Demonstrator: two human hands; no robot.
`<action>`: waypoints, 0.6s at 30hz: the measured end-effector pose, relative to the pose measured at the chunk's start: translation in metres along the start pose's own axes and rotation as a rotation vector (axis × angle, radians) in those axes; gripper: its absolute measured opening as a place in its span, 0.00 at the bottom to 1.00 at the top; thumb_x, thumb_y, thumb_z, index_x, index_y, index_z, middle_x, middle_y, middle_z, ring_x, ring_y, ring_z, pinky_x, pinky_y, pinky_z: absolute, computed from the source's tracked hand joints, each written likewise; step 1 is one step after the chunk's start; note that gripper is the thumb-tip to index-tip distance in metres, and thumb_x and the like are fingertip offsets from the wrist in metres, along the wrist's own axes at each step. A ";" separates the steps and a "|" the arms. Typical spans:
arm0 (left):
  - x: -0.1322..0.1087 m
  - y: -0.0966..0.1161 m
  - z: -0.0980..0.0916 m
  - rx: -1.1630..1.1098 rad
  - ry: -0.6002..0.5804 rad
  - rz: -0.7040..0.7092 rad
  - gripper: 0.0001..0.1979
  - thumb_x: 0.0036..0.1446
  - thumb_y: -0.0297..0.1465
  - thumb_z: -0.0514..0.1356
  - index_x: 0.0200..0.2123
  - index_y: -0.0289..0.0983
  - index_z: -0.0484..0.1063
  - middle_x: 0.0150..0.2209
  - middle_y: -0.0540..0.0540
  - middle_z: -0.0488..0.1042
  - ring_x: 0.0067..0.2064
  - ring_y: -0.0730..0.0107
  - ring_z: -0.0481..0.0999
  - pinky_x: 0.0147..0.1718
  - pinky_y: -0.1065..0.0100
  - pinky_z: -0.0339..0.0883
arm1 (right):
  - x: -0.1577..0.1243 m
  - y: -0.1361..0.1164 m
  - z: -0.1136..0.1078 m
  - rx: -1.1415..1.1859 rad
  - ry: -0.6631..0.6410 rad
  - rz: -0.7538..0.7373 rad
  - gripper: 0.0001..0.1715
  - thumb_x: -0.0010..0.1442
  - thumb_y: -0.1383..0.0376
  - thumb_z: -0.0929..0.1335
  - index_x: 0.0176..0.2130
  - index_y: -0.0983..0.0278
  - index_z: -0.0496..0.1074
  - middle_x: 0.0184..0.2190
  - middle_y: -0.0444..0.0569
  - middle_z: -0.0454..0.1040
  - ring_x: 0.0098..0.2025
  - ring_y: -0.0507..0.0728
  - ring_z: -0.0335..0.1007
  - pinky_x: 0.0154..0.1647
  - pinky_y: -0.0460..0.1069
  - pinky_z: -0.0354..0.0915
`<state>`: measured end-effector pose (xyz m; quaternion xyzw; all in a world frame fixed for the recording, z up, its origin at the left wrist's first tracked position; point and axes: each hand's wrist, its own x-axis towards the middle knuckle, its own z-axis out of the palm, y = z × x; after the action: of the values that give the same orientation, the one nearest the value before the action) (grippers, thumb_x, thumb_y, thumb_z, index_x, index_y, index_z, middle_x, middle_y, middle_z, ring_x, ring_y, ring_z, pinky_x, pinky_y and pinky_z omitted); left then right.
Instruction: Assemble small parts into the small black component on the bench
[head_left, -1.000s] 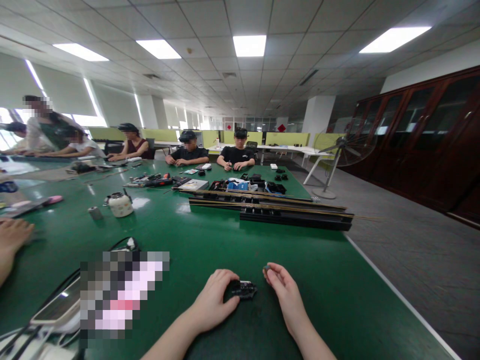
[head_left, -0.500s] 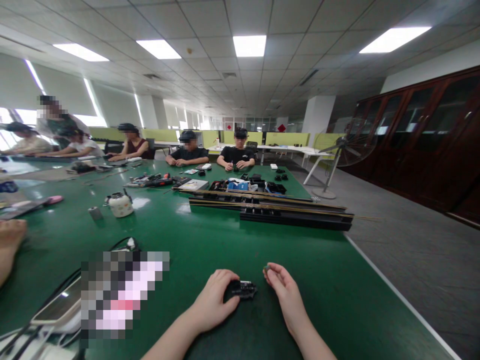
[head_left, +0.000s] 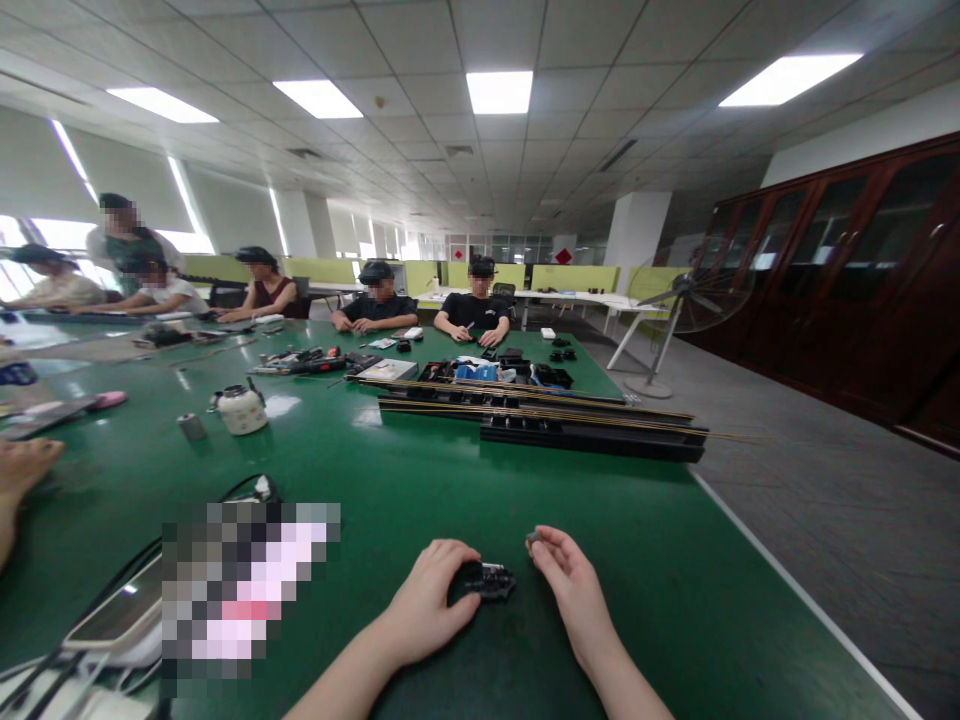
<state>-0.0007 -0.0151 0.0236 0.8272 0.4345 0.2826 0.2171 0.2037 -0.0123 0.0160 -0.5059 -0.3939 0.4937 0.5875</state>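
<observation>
Near the front of the green table, my left hand (head_left: pixel 437 598) grips the left end of a small black plastic part (head_left: pixel 493 581) between thumb and fingers. Light-coloured details show on the part's upper face; its left end is hidden by my hand. To the right, my right hand (head_left: pixel 564 567) is raised slightly, thumb and fingertips pinched on a small greyish piece (head_left: pixel 533 538). That piece is too small to name. A short gap separates it from the black part.
Long black rails (head_left: pixel 592 436) with thin brass-coloured rods lie across the table ahead. A white pot (head_left: pixel 242 410) and a grey cylinder (head_left: pixel 192 427) stand left. Cables and a phone-like device (head_left: pixel 120 605) lie nearer. Another person's hand (head_left: pixel 26 465) rests at the left edge.
My hands stay almost still; the small piece in my right fingertips has turned slightly. The other person's hand at the left edge has shifted a little. A standing person in back moved right.
</observation>
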 end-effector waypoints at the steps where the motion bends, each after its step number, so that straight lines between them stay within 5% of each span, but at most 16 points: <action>1: 0.000 0.000 0.000 -0.002 -0.001 0.000 0.16 0.49 0.25 0.57 0.43 0.40 0.67 0.43 0.45 0.70 0.46 0.60 0.67 0.48 0.61 0.60 | 0.000 0.000 0.000 -0.011 0.001 -0.002 0.29 0.38 0.50 0.74 0.37 0.64 0.71 0.36 0.53 0.78 0.43 0.62 0.72 0.51 0.57 0.63; 10: 0.000 0.002 -0.003 0.001 -0.017 -0.018 0.17 0.48 0.26 0.57 0.44 0.41 0.67 0.43 0.46 0.70 0.46 0.59 0.66 0.48 0.60 0.60 | -0.003 0.003 0.003 -0.187 -0.115 -0.094 0.23 0.46 0.52 0.70 0.37 0.64 0.72 0.37 0.54 0.78 0.42 0.62 0.73 0.48 0.57 0.65; 18: 0.000 -0.001 -0.001 0.002 -0.006 0.009 0.17 0.47 0.26 0.58 0.43 0.41 0.66 0.42 0.47 0.70 0.46 0.60 0.66 0.47 0.62 0.60 | -0.017 -0.004 0.009 -0.593 -0.301 -0.286 0.13 0.53 0.62 0.66 0.40 0.60 0.74 0.39 0.50 0.75 0.45 0.59 0.68 0.50 0.53 0.62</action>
<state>-0.0016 -0.0143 0.0236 0.8301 0.4305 0.2805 0.2164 0.1926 -0.0271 0.0221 -0.5158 -0.6687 0.3398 0.4138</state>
